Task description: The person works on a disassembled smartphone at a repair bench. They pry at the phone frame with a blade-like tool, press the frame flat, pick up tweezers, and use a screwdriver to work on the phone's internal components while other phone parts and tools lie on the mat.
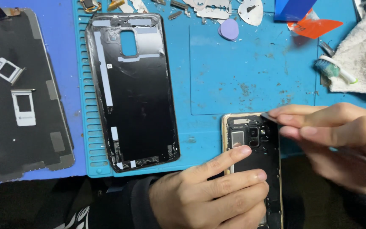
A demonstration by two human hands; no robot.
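Lying at the mat's near edge: the phone (pixel 259 165), its back off, gold frame and camera module showing, lower end hidden under the fingers.
Left hand: the left hand (pixel 210 197) lay on the phone with fingers stretched flat, the index fingertip beside the camera module, pressing it down rather than closing round it.
Right hand: the right hand (pixel 335 135) was pinched shut on a thin tool (pixel 269 115), whose tip met the phone's upper right corner.
Mat: the blue mat (pixel 242 80) was scuffed and speckled with debris.
Back cover: the black back cover (pixel 134 91) lay inside up, well left of the phone, torn adhesive along its edges.
Screen: a dark screen panel (pixel 20 97) lay at far left, off the mat, with two card trays (pixel 15 89) resting on it.
Far edge: metal scraps (pixel 217 9) and a lilac pick (pixel 229 29) lay there, with an orange pick (pixel 314 26) to their right.
Right side: a white cloth (pixel 361 53) lay with a toothbrush (pixel 333 70) just beside it.
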